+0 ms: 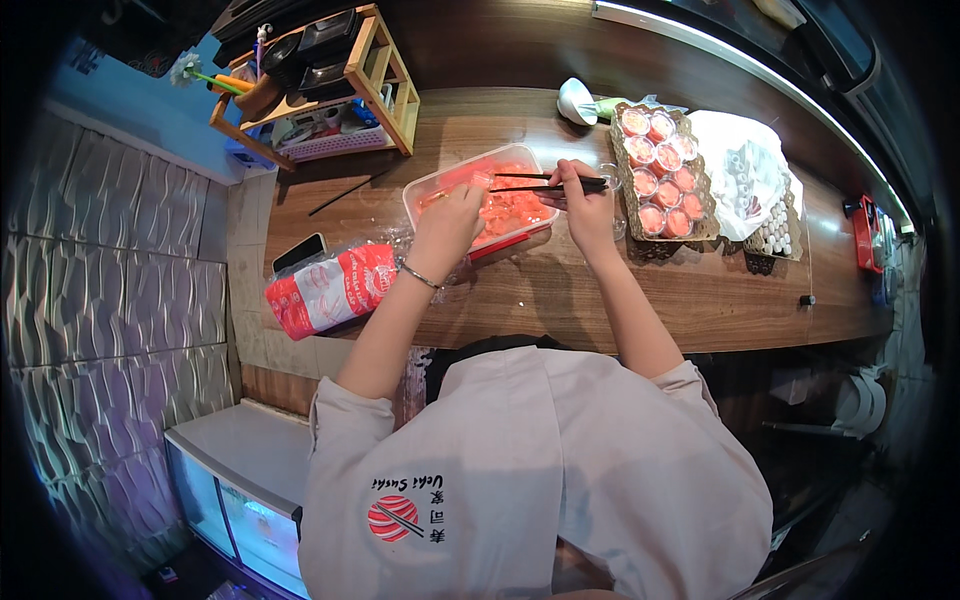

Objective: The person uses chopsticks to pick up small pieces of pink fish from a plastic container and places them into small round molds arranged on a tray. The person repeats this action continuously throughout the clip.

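My right hand point(582, 200) grips a pair of black chopsticks point(525, 182), whose tips point left over a rectangular clear plastic tub point(412, 190). Inside lie shiny pink-orange pieces point(515, 208), probably pickled ginger. At the tub's near left side, my left hand point(452, 225) has its fingers pressed together above the pieces. Something small and clear shows at its fingertips, too blurred to name. To the right, a brown pulp tray point(705, 226) carries several small clear cups point(668, 157) filled with similar pink pieces.
A red-and-white plastic bag point(335, 290) and a phone point(300, 253) lie left of the tub. A wooden rack point(395, 100) stands behind them. A white bowl-shaped scoop point(577, 102) sits at the back. Beyond the cups are a white plastic bag point(735, 150) and a red basket point(866, 235).
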Tool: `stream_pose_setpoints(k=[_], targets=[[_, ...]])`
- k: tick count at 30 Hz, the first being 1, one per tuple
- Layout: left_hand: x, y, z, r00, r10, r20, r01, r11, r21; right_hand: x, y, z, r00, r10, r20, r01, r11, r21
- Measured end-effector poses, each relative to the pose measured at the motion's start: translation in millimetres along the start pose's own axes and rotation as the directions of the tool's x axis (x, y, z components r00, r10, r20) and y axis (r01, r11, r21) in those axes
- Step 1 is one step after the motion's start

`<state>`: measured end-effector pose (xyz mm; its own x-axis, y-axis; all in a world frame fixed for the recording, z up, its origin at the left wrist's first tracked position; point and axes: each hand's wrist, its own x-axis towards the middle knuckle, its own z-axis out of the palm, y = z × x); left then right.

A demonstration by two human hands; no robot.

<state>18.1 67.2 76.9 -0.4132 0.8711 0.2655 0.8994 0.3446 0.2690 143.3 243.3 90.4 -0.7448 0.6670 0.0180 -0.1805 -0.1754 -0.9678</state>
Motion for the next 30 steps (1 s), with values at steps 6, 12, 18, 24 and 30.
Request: stream_pose_setpoints(k=[6, 12, 18, 24, 30], targets=[[22, 0, 6, 0.997, 0.050, 0.054, -0.060, 0.981, 0.187, 0, 6, 4, 0.998, -0.031, -0.059, 0.034, 0.998, 0.047], [39, 2, 0, 0.969, 0.143, 0.202, -0.204, 0.925, 0.320, 2, 12, -4, 0.995, 0.027, -0.101, -0.010, 0.987, 0.160], [47, 10, -14, 0.975, 0.104, 0.197, -0.157, 0.948, 0.277, 3, 10, -5, 0.992, 0.001, -0.123, 0.018, 0.988, 0.151], [28, -31, 7, 0.906, -0.165, 0.391, 0.385, 0.707, -0.593, -10, -15, -19, 0.971, -0.215, 0.104, 0.239, 0.882, -0.407], [-18, -25, 34, 0.761, -0.324, 0.562, 0.523, -0.208, -0.827, -28, -35, -39, 0.992, -0.129, 0.012, 0.129, 0.992, -0.012]])
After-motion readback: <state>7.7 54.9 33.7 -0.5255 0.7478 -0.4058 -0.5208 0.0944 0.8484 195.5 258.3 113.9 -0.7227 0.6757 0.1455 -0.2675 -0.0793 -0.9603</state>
